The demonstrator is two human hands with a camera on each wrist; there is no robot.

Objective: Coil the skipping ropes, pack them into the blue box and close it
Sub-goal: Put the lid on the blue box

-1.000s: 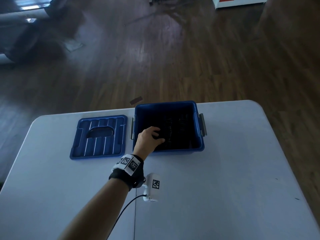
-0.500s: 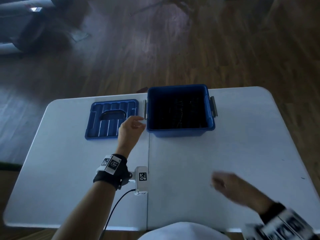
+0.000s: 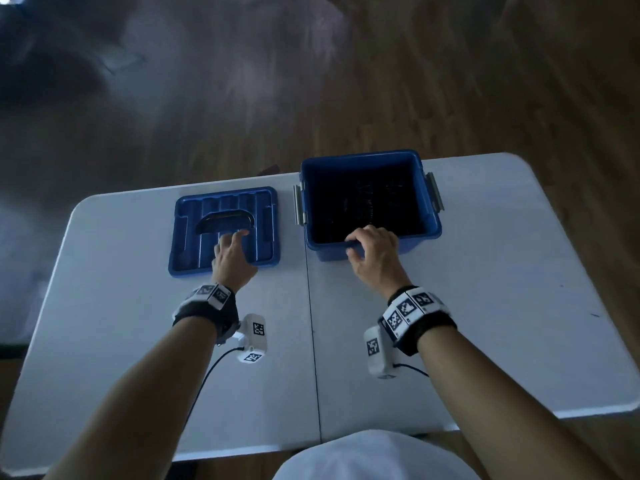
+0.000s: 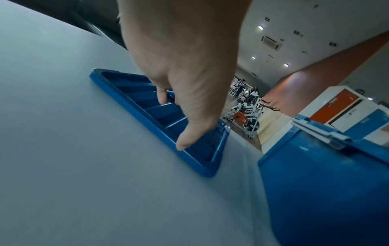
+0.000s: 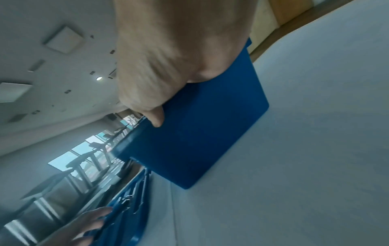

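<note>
The blue box (image 3: 429,233) (image 4: 315,183) (image 5: 200,133) stands uncovered on the far middle of the table. Black coiled ropes (image 3: 367,202) lie dimly on its dark bottom. Its blue lid (image 3: 187,237) (image 4: 130,90) (image 5: 130,208) lies flat to the left, hollow side up with the handle showing. My left hand (image 3: 232,249) (image 4: 171,124) rests on the lid, fingers stretched toward the handle and thumb on the near rim. My right hand (image 3: 372,249) (image 5: 151,106) grips the box's near rim, fingers curled over it and thumb on the outer wall.
The grey-white folding table (image 3: 485,306) has a seam down its middle. Grey latches (image 3: 298,209) (image 3: 434,197) hang on the box's left and right sides. Dark wooden floor lies beyond the far edge. Gym machines show in the wrist views.
My left hand came out of the box and moved left onto the lid. My right hand came into view and took hold of the box's near rim.
</note>
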